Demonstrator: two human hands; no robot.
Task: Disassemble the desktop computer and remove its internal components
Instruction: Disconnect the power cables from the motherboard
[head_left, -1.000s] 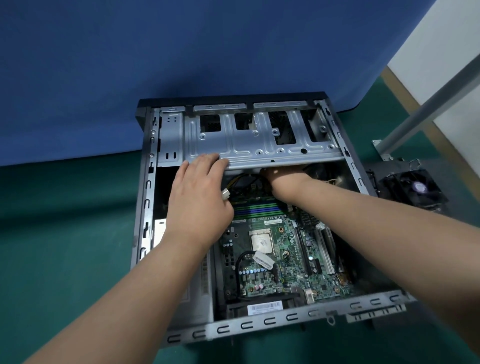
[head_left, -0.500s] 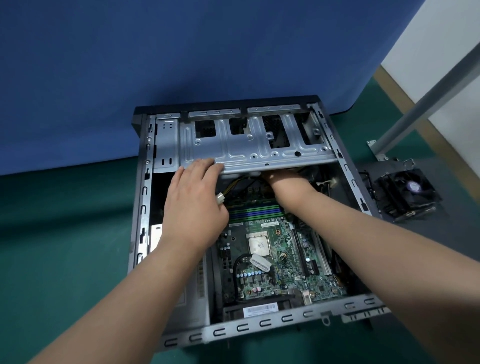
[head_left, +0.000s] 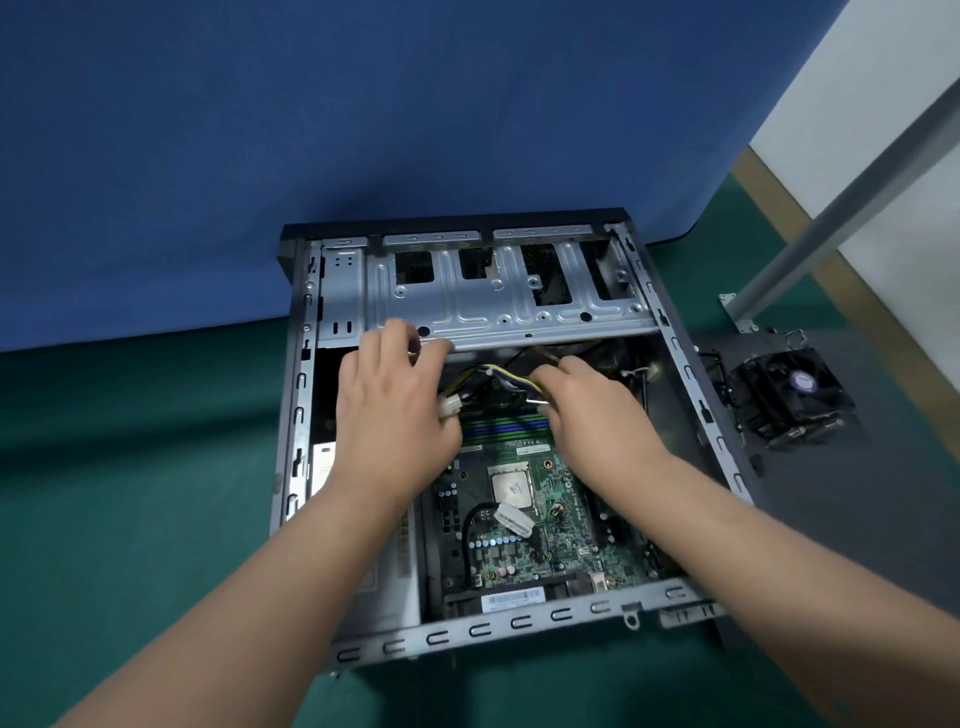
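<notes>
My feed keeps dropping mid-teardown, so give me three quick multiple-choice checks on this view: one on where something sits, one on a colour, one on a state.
1. Where is the removed cooler fan?
A. Outside the case, on its right
B. On the motherboard
C. On the drive cage

2. What colour is the mat under the case?
A. Red
B. Green
C. White

3. What is the right hand doing?
A. Resting flat on the mat
B. Lifting the fan
C. Pinching wires below the drive cage

Answers:
1. A, the fan lies on the grey surface beyond the case's right wall.
2. B, green shows on both sides of the case.
3. C, its fingers close on the yellow and black wires just under the drive cage, while the left hand touches the cage's front edge.
</notes>
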